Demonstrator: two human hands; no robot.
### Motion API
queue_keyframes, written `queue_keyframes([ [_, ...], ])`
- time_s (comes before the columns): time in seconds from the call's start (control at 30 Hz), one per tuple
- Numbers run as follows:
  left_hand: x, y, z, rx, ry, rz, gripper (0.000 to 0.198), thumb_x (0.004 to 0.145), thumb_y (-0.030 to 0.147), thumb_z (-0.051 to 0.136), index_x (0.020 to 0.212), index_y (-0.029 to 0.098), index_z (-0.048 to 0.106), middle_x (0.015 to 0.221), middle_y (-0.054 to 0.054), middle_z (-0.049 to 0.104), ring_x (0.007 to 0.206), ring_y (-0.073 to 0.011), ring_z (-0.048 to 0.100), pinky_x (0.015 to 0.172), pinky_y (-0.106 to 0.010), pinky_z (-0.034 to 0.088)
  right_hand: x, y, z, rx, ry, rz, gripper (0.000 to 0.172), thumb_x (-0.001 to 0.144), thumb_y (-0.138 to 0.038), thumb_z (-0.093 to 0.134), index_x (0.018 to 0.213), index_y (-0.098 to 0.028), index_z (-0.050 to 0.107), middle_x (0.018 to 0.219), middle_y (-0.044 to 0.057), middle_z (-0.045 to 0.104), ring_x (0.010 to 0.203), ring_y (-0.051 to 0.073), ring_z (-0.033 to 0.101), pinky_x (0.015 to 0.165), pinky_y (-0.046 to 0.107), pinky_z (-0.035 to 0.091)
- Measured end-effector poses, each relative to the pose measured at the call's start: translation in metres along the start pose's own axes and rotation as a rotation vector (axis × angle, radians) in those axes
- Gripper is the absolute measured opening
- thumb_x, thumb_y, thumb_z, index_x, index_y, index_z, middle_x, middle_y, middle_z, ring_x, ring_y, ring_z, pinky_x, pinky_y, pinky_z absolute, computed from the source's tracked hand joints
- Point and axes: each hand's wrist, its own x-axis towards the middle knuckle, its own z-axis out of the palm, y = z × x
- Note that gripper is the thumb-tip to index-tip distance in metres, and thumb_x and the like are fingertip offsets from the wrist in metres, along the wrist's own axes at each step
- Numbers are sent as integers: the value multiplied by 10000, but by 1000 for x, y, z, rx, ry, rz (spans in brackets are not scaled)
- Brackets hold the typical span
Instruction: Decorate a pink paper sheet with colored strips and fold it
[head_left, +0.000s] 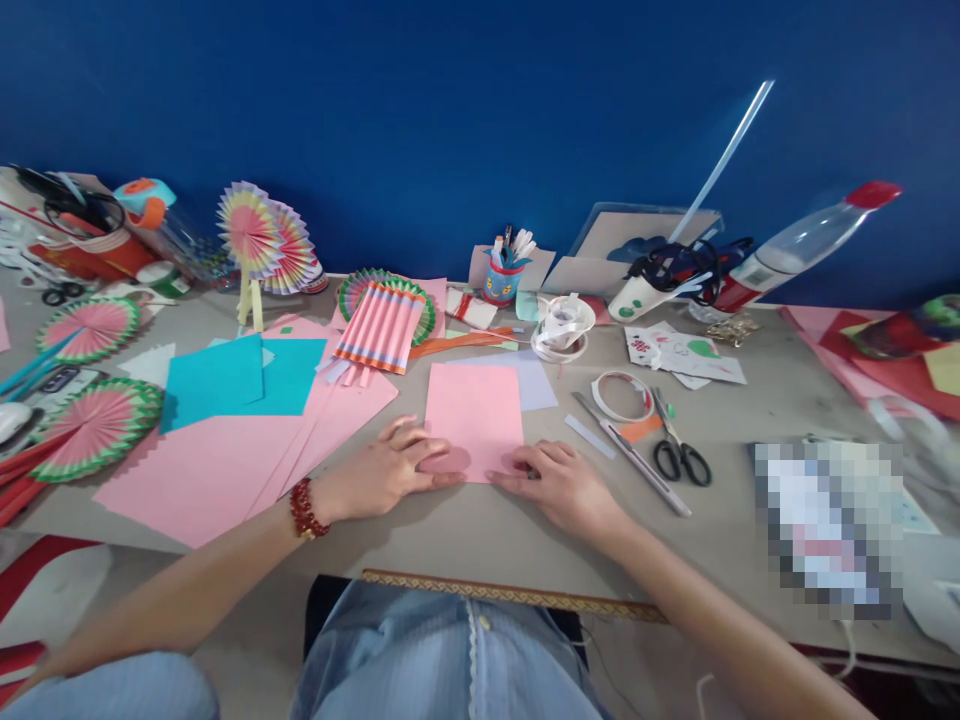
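Note:
A pink sheet of paper lies in front of me on the grey table. My left hand is at its near left corner, with the thumb along the near edge and the other fingers bent over the side. At the near right corner, my right hand has its thumb on the edge and its fingers curled. Both hands hold the paper by these corners; the undersides of the fingers are hidden. A pale lilac sheet shows from beneath the pink one.
Right of the paper lie a craft knife, black-handled scissors and a tape roll. Blue sheets overlap large pink sheets on the left. A pleated pink paper and a pen cup are behind.

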Motion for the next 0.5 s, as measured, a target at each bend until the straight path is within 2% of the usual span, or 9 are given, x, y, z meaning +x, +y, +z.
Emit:
queue_keyframes([
  [0.17, -8, 1, -4, -3, 11, -10, 661, 905, 81, 493, 1452, 440, 397, 1458, -17, 476, 1274, -242, 437, 1148, -493, 242, -3, 0, 0, -56, -8, -23, 508, 916, -104, 517, 1316, -411, 582, 1129, 52, 650, 974, 218, 537, 853, 366, 410],
  [0.27, -17, 2, -7, -29, 29, -12, 572, 928, 240, 560, 1460, 384, 407, 1507, -26, 441, 1314, -263, 410, 1141, -492, 258, -4, -1, 0, -29, 7, -14, 516, 906, -92, 527, 1308, -411, 587, 1124, 48, 653, 972, 214, 542, 855, 363, 413],
  [0.37, -29, 4, -7, -12, 35, -20, 587, 934, 449, 568, 1481, 339, 387, 1551, -42, 385, 1389, -297, 329, 1144, -503, 243, -4, -2, 0, -27, 18, -15, 521, 911, -89, 519, 1316, -410, 579, 1120, 47, 655, 970, 214, 541, 850, 363, 413],
  [0.5, -41, 9, -5, 56, 25, -60, 586, 959, 539, 489, 1486, 306, 385, 1552, -50, 383, 1432, -302, 281, 1167, -516, 176, -4, -1, 1, -65, 10, -23, 520, 920, -91, 505, 1323, -413, 571, 1132, 43, 654, 973, 220, 534, 851, 369, 406],
])
